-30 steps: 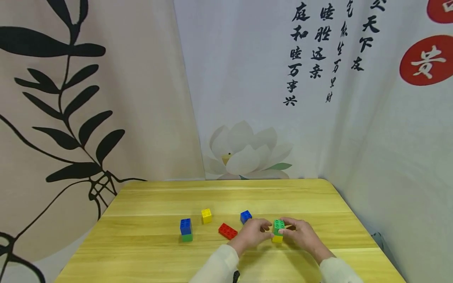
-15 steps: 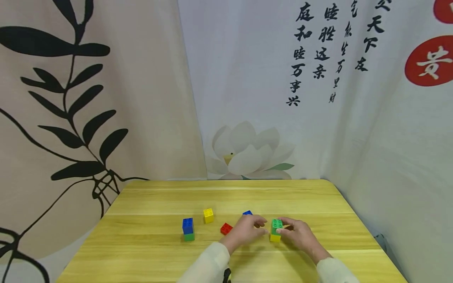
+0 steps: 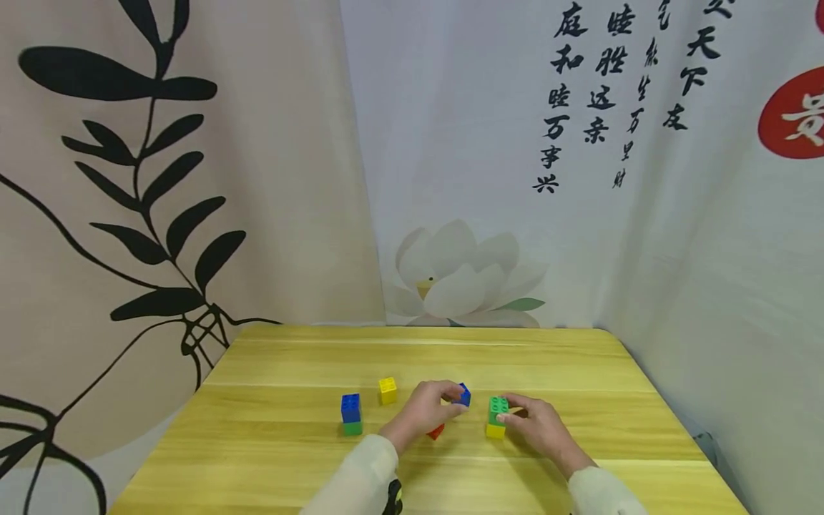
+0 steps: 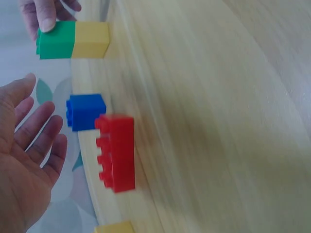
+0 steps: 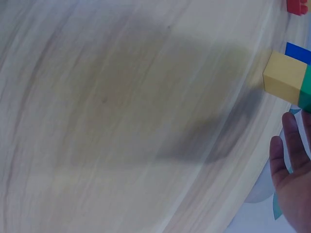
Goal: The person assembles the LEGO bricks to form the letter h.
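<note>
Head view: the right hand [image 3: 537,428] pinches a green studded plastic brick [image 3: 498,409], at its ten o'clock, atop a yellow plastic brick [image 3: 495,431]. The left hand [image 3: 421,410], fingers parted, holds nothing; a blue studded plastic brick [image 3: 466,395] sits at two o'clock. Sweeping low, that hand could nudge the oblong red plastic brick [image 3: 436,431] at five.

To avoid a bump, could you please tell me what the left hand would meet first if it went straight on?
The left hand would probably meet the blue block first, though depth is hard to judge.
</note>
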Demonstrator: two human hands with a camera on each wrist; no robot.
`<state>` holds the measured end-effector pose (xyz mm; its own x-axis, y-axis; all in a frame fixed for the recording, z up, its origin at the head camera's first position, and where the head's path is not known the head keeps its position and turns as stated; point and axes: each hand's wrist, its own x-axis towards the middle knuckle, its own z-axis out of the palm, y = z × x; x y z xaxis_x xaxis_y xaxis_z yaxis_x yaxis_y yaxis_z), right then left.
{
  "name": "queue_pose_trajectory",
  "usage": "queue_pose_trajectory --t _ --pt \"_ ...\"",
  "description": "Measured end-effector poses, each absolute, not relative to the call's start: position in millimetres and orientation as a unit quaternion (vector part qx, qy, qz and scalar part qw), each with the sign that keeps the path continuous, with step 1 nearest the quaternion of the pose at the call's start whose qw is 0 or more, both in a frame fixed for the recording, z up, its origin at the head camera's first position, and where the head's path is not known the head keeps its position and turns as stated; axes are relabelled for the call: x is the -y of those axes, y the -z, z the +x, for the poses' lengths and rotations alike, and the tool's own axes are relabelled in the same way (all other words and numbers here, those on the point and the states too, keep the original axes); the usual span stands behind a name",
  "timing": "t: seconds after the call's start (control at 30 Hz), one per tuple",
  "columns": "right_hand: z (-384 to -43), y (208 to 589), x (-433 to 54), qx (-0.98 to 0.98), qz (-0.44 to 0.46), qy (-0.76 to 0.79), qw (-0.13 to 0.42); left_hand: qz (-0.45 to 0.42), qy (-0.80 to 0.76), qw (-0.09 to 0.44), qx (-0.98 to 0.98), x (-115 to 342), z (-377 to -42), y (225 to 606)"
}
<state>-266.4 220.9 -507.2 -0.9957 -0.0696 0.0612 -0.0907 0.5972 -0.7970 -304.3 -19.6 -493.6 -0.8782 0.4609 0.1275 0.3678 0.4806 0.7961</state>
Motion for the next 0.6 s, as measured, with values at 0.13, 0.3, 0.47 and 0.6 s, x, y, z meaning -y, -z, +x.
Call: queue_pose_trajectory --t 0.13,0.3,0.47,0.6 --pt "-268.7 506.1 -213.8 0.896 0.039 -0.442 0.009 0.22 -0.449 0.053 -0.864 31.2 -303.9 487.8" --pt "-270.8 506.5 -206.7 0.896 0.041 -0.442 0.002 0.197 -0.45 0.048 -0.87 45.4 -304.3 485.1" --pt "-273.3 508.4 -197.9 0.898 0.052 -0.437 0.009 0.184 -0.456 0.04 -0.87 59.0 -305.4 486.6" --pt "-275.4 510.0 -190.0 0.901 0.062 -0.43 0.018 0.176 -0.454 0.037 -0.873 66.5 -305.6 487.4"
